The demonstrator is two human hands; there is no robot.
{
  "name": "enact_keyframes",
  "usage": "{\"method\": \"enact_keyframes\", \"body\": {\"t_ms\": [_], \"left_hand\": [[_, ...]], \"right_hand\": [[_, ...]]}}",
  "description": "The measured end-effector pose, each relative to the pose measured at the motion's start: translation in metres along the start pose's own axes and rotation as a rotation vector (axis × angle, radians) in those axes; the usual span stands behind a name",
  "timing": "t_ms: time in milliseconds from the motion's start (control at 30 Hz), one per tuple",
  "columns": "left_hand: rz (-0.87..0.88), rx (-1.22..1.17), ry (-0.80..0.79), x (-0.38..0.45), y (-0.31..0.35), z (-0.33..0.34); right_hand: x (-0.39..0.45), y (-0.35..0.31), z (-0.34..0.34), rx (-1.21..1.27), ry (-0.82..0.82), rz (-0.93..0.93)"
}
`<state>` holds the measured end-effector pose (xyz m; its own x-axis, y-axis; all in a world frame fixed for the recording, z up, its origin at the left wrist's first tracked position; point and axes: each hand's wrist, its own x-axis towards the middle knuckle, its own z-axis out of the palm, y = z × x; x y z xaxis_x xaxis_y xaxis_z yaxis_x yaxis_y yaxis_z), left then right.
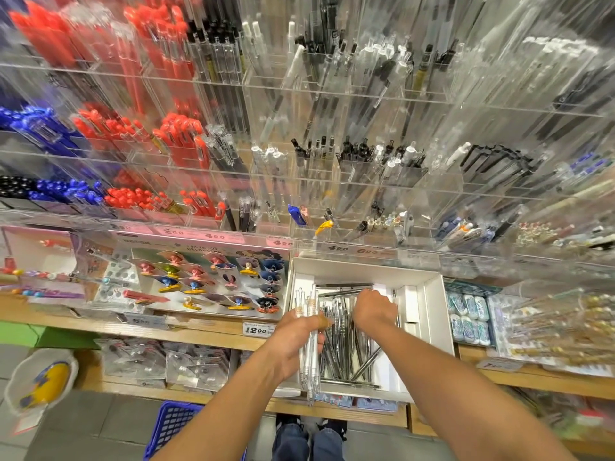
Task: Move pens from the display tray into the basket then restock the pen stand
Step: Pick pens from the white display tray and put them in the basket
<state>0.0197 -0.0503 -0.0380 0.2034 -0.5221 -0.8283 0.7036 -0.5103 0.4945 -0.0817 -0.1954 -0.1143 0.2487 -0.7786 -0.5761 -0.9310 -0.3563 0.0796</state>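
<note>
A white display tray (pixel 429 294) on the wooden shelf holds several loose clear and silver pens (pixel 346 347). My left hand (pixel 296 341) grips a bundle of clear pens (pixel 307 364) upright over the tray's left edge. My right hand (pixel 374 309) reaches down into the tray with its fingers curled among the pens; what they hold is hidden. A blue basket (pixel 169 427) stands on the floor at my lower left. The clear acrylic pen stand (pixel 332 181) fills the wall above, with red, blue, black and clear pens in its compartments.
A display of novelty clips (pixel 216 281) sits left of the tray. Eraser packs (pixel 469 314) and more pens lie to the right. Packaged goods hang under the wooden shelf edge (pixel 199 331). My feet (pixel 309 424) show below.
</note>
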Motion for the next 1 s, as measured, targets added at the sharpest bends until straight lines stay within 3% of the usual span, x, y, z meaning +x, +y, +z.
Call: {"method": "enact_keyframes", "body": {"t_ms": [200,533,733,1000], "left_hand": [[0.007,0.014,-0.003,-0.002,0.000,0.001],[-0.016,-0.008,-0.036,-0.006,0.004,-0.001],[0.016,0.010,-0.050,-0.015,0.008,-0.001],[0.034,0.064,-0.055,-0.028,0.005,-0.007]], "right_hand": [[0.002,0.007,-0.009,0.255,-0.045,-0.006],[-0.012,0.037,-0.025,0.555,-0.099,-0.249],[-0.031,0.049,-0.035,0.850,-0.165,-0.246],[-0.054,0.057,-0.045,1.011,-0.166,-0.235]]}}
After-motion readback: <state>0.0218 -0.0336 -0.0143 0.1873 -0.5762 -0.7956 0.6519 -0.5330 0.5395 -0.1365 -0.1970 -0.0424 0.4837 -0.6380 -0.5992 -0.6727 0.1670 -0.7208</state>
